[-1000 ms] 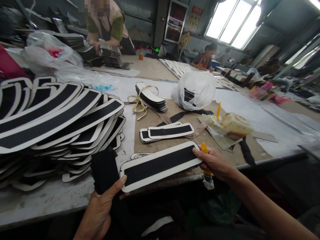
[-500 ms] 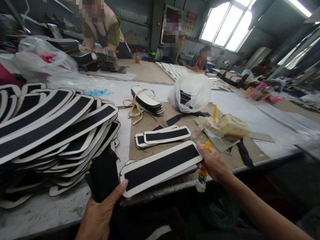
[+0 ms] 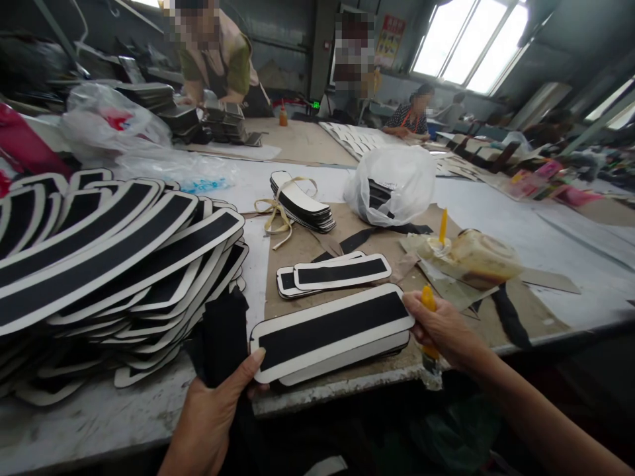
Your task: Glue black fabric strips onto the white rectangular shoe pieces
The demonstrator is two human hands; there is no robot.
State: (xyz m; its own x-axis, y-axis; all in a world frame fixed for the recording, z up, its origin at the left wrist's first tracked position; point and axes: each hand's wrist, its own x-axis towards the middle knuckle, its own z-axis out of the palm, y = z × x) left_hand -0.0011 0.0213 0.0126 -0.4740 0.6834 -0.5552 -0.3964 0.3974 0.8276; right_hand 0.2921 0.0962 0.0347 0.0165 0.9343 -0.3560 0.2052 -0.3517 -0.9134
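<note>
My left hand [image 3: 218, 403] pinches the near-left corner of a long white panel [image 3: 337, 357] with a black strip [image 3: 332, 327] along its middle, thumb on top. Black fabric [image 3: 225, 337] hangs beside that hand; whether the fingers also grip it I cannot tell. At the panel's right end, my right hand [image 3: 444, 324] is closed on the corner and also keeps a yellow-handled brush [image 3: 429, 330], bristles down. Under the held panel, more white pieces [image 3: 347, 354] show at the table's front edge. Two smaller strip-covered pieces [image 3: 342, 272] lie just behind it.
A large heap of similar curved pieces [image 3: 119, 264] fills the left. Behind are a small stack [image 3: 302, 201] with a tan ribbon, a white plastic bag [image 3: 411, 172] and a glue-stained container [image 3: 489, 258]. Across the table a person [image 3: 218, 59] leans over dark stacks.
The view has shifted, so the scene sits further right. The panel looks a little lower and more level, with more of the pieces beneath it showing. Both hands keep their hold.
</note>
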